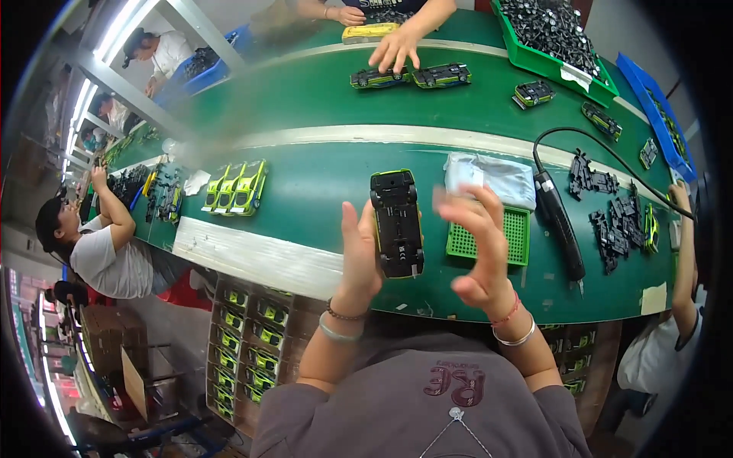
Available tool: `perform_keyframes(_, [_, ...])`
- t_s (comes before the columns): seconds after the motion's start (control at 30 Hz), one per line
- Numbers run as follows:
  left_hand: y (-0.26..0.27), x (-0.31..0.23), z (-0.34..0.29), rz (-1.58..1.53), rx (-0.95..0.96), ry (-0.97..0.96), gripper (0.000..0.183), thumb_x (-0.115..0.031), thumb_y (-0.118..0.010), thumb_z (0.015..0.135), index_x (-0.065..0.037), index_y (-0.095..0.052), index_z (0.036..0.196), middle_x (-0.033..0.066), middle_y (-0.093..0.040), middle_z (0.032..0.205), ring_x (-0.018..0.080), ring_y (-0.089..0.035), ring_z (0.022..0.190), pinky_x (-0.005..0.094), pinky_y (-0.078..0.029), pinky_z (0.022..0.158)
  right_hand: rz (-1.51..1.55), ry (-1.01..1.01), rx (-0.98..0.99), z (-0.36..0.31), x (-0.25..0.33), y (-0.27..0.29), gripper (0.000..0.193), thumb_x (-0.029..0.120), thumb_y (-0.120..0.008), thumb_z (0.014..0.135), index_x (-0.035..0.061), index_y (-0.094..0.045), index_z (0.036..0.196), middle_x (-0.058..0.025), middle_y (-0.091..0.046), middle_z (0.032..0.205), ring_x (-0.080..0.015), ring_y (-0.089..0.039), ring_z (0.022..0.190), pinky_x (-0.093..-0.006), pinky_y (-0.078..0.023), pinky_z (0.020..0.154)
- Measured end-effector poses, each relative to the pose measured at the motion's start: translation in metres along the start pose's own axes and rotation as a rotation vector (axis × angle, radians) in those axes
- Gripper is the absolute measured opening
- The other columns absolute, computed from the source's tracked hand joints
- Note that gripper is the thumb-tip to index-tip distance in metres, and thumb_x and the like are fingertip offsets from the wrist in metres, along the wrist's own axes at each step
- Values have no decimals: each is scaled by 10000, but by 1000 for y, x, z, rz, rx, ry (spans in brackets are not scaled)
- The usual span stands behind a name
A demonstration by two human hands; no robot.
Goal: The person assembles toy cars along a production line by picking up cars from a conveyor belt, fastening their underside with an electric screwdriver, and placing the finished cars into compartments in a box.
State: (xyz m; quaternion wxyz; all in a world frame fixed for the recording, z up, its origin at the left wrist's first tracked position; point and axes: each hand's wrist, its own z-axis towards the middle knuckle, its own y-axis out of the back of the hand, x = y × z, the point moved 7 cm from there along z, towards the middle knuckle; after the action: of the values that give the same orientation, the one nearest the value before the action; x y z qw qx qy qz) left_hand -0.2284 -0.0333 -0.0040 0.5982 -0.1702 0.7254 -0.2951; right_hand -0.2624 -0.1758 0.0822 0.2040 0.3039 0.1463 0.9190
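A toy car (398, 225) is held upside down, its black underside facing up and a yellow-green edge showing. My left hand (360, 248) grips it along its left side, thumb raised. Apart from the car, on its right, my right hand (482, 240) is open with fingers spread and curved, slightly blurred, with nothing visible in it. Beneath and beyond that hand are a green perforated basket (507, 235) and a cloth-like pale blue packet (495, 178). A black electric screwdriver (559, 221) with a cable lies to the right.
Black chassis parts (617, 225) lie at the right. Three yellow-green toy car bodies (235, 187) stand at the left on the green table (305, 202). Across it, a co-worker's hand (395, 52) touches upturned cars. A green bin (553, 38) holds black parts. Boxes of cars (252, 343) stand below.
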Motion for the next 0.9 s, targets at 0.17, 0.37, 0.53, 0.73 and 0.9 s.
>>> perform_keyframes(0.17, [7,-3,1,-66,-25,-21,737,-660,-152,880,-64,-405,1232,112,-581,1004,184,-599,841,322,-511,729,223,-66,146,-14,-10,0,635,646,-489,773,57,-602,982,-59,-604,808,-288,-541,1014,-490,-286,990])
perform_keyframes(0.37, [4,0,8,-67,-10,-25,784,-677,-181,867,-26,-442,1218,165,-585,1051,237,-605,881,356,-520,749,-39,-15,302,-15,0,-13,576,541,-577,770,79,-582,1114,-117,-525,1190,-323,-424,1191,-492,-264,1017])
perform_keyframes(0.53, [15,-1,9,-140,-75,-20,787,-673,-182,869,-17,-440,1219,152,-588,1036,247,-607,863,353,-513,761,174,2,345,-42,2,4,682,611,-546,762,41,-568,1137,-30,-648,843,-272,-558,1046,-505,-250,1028])
perform_keyframes(0.73, [11,-4,14,-77,-71,-62,784,-674,-189,867,-23,-438,1226,152,-588,1032,263,-614,824,375,-526,722,-97,69,385,-32,7,-7,693,686,-534,707,64,-626,997,-34,-622,802,-265,-557,997,-502,-244,1031])
perform_keyframes(0.9, [16,-4,12,-126,-72,-55,773,-664,-190,873,-24,-437,1231,156,-588,1035,263,-614,826,383,-527,719,46,43,357,-32,7,-11,639,652,-583,699,70,-637,956,8,-589,660,-243,-589,937,-504,-290,1006])
